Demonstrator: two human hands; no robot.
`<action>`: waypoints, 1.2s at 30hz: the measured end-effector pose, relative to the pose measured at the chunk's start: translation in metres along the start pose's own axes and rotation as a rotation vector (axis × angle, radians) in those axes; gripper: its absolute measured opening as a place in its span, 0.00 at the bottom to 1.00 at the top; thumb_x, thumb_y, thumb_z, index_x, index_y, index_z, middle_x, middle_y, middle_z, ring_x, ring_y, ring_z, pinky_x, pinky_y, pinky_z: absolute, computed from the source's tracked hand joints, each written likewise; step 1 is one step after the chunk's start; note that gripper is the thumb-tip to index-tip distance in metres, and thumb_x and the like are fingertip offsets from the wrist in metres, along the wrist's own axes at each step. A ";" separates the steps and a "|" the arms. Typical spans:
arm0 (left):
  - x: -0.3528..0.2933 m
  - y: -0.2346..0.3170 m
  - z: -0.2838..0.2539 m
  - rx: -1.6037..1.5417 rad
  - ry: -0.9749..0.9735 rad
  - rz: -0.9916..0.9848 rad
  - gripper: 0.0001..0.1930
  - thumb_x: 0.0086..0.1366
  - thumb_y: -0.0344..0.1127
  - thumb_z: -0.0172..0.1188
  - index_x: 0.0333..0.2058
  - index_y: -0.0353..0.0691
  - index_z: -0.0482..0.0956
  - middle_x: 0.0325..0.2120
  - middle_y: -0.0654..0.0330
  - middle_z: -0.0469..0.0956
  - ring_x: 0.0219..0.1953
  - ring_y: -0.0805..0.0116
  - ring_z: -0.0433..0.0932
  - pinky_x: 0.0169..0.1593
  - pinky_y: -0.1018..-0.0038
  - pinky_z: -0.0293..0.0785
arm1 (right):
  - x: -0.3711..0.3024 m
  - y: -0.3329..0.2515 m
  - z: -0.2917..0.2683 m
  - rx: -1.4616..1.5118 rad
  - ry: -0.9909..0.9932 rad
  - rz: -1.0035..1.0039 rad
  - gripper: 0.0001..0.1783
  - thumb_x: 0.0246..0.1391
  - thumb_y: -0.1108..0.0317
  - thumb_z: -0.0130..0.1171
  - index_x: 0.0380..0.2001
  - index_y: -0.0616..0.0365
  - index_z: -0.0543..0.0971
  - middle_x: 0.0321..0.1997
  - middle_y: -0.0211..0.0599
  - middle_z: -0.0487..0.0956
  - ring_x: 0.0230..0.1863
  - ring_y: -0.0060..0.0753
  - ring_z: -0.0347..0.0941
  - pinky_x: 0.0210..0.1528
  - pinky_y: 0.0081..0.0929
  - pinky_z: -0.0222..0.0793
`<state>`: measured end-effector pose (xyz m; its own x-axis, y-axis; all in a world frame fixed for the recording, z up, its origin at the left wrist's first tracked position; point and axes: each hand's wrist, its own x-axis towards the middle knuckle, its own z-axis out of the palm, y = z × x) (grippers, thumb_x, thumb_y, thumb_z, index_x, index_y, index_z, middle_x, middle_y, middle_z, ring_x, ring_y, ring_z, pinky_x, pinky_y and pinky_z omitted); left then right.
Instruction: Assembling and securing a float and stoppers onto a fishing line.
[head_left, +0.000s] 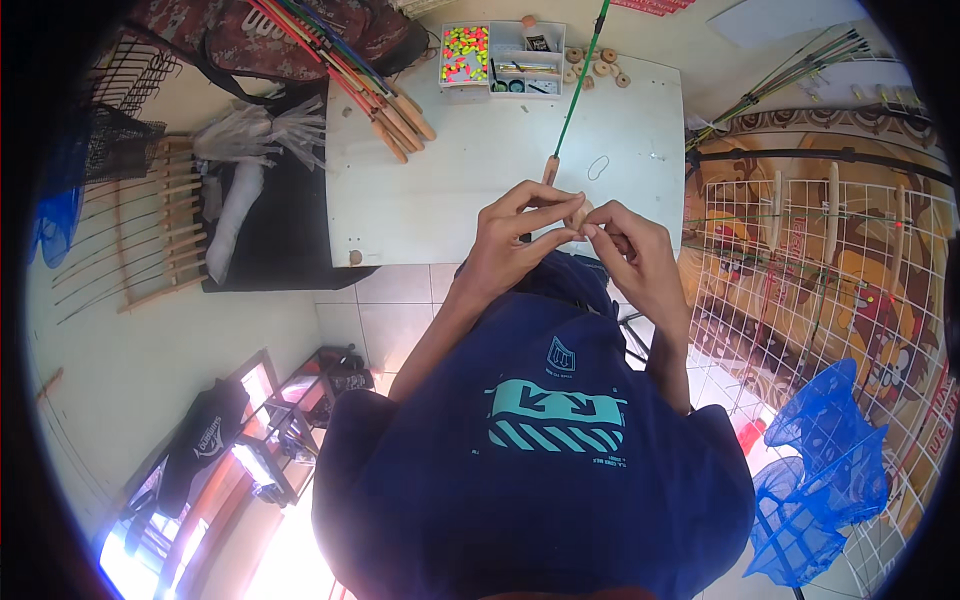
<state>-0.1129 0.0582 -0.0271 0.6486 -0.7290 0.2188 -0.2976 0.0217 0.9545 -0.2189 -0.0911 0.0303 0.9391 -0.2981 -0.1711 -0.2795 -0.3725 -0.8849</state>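
Observation:
My left hand (525,228) and my right hand (640,255) meet over the table's near edge. Between their fingertips is a small tan wooden piece (581,214), pinched from both sides and partly covered by the fingers. Just beyond my left hand lies a green fishing rod (580,90), its wooden handle (551,170) running in under the fingers. The handle's lower end is hidden. A thin loop of line or a rubber band (598,167) rests on the tabletop, past my right hand.
On the white table (450,190) stand a divided box (525,68) with bright floats and a small bottle, several round wooden pieces (605,68), and a bundle of rods (395,120) at the left. A wire rack (800,260) and blue nets (825,450) are at the right.

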 end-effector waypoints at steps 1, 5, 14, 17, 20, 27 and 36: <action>0.000 -0.001 0.001 -0.002 0.012 0.008 0.19 0.52 0.25 0.68 0.45 0.36 0.82 0.39 0.56 0.78 0.39 0.66 0.80 0.44 0.72 0.77 | -0.001 0.000 0.001 0.000 0.001 0.001 0.06 0.58 0.70 0.56 0.33 0.63 0.75 0.18 0.38 0.70 0.17 0.23 0.60 0.22 0.26 0.55; -0.002 -0.006 0.002 -0.044 0.032 0.018 0.19 0.51 0.24 0.68 0.44 0.36 0.83 0.38 0.57 0.78 0.39 0.67 0.80 0.43 0.74 0.77 | -0.004 0.001 0.001 0.030 -0.004 -0.003 0.06 0.59 0.70 0.56 0.33 0.63 0.75 0.20 0.39 0.74 0.18 0.23 0.65 0.22 0.25 0.58; -0.005 -0.020 0.004 -0.328 0.093 -0.015 0.20 0.46 0.22 0.72 0.41 0.37 0.84 0.34 0.59 0.80 0.37 0.70 0.79 0.41 0.76 0.76 | -0.011 0.000 0.003 0.093 -0.036 0.017 0.06 0.59 0.70 0.55 0.33 0.63 0.74 0.17 0.33 0.69 0.16 0.17 0.57 0.20 0.23 0.51; -0.002 -0.021 0.003 -0.375 0.086 -0.006 0.20 0.45 0.21 0.73 0.40 0.37 0.84 0.34 0.58 0.80 0.36 0.71 0.79 0.40 0.77 0.75 | -0.012 -0.004 0.003 0.126 -0.016 -0.005 0.05 0.58 0.71 0.55 0.33 0.63 0.74 0.17 0.33 0.69 0.16 0.18 0.56 0.20 0.22 0.51; 0.000 -0.020 0.002 -0.426 0.096 0.010 0.20 0.44 0.20 0.73 0.40 0.35 0.84 0.33 0.57 0.79 0.35 0.71 0.78 0.40 0.77 0.74 | -0.015 -0.010 0.003 0.098 0.006 -0.048 0.04 0.57 0.73 0.57 0.32 0.63 0.75 0.20 0.35 0.71 0.17 0.22 0.61 0.21 0.24 0.55; 0.003 -0.016 -0.002 -0.530 0.108 -0.015 0.21 0.44 0.17 0.72 0.41 0.31 0.82 0.33 0.55 0.79 0.34 0.68 0.78 0.40 0.74 0.75 | -0.021 -0.010 0.013 -0.021 0.032 -0.251 0.04 0.53 0.74 0.59 0.31 0.64 0.76 0.27 0.41 0.76 0.24 0.38 0.75 0.26 0.29 0.67; 0.003 -0.003 -0.005 -0.672 0.108 -0.141 0.20 0.49 0.18 0.69 0.44 0.30 0.81 0.34 0.55 0.79 0.35 0.68 0.79 0.41 0.73 0.78 | -0.025 0.007 0.017 0.189 -0.084 -0.091 0.06 0.56 0.72 0.58 0.33 0.63 0.78 0.26 0.34 0.75 0.19 0.26 0.65 0.23 0.24 0.58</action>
<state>-0.1069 0.0594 -0.0282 0.7259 -0.6844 0.0690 0.2702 0.3760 0.8864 -0.2410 -0.0720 0.0208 0.9744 -0.1932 -0.1150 -0.1574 -0.2207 -0.9626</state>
